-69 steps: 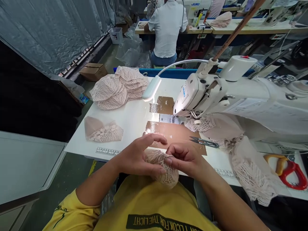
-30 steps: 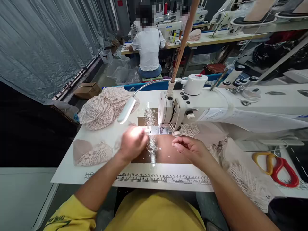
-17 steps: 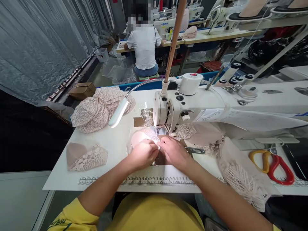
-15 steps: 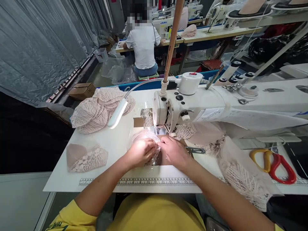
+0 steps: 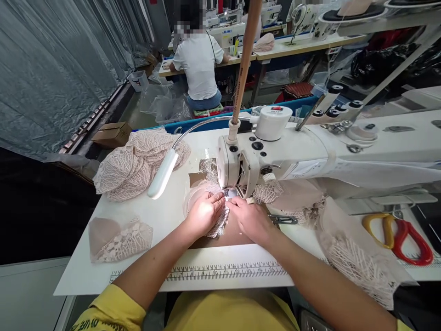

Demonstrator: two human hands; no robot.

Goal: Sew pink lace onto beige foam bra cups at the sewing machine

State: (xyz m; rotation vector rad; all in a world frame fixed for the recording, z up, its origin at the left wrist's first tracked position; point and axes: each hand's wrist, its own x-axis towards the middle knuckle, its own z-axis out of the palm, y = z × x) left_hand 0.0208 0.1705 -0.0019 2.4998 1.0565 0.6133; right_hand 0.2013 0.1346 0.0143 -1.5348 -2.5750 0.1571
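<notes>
A pale pink lace piece lies under the lamp glare just in front of the needle of the white sewing machine. My left hand rests on the lace with fingers curled, pressing it down. My right hand lies beside it, fingertips pinching the lace edge at the presser foot. Both hands sit on a brown plate on the white table.
A heap of lace pieces lies at the back left, a single one at the front left. Thread snips, more lace and red and yellow scissors lie to the right. A gooseneck lamp hangs over the table. A person sits at a far table.
The lace piece went from my lap onto the table. Both hands have moved it forward under the machine's needle, and they now hold it there close together.
</notes>
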